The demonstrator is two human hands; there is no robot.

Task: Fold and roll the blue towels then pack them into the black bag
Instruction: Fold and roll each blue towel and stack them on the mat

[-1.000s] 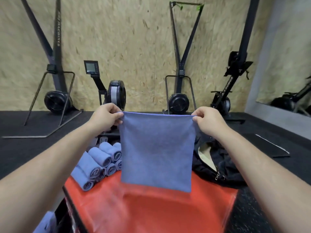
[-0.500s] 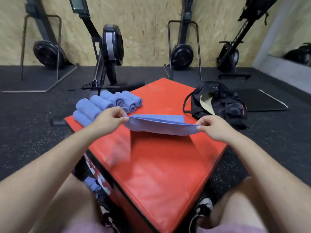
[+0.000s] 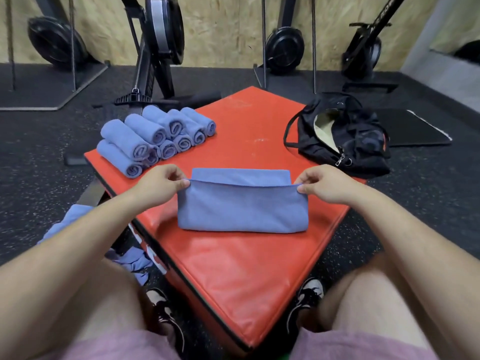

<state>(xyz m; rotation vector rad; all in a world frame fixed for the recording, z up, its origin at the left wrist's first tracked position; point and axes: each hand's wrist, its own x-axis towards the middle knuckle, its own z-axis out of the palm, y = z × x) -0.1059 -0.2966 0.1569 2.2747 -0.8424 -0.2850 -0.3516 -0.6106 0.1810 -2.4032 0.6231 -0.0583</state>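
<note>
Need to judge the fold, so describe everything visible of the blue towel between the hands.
The blue towel looks like soft, plain microfibre cloth, folded over itself and lying on the red padded box, long side left to right. Its near edge is a rounded fold. The left hand and right hand pinch the upper layer's far corners, with that edge slightly raised, so a strip of the lower layer shows beyond.

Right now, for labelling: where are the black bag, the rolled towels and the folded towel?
black bag [image 3: 363,136]: head view, its dark side panel.
rolled towels [image 3: 122,133]: head view, one roll's side.
folded towel [image 3: 241,211]: head view, upper layer's middle.
</note>
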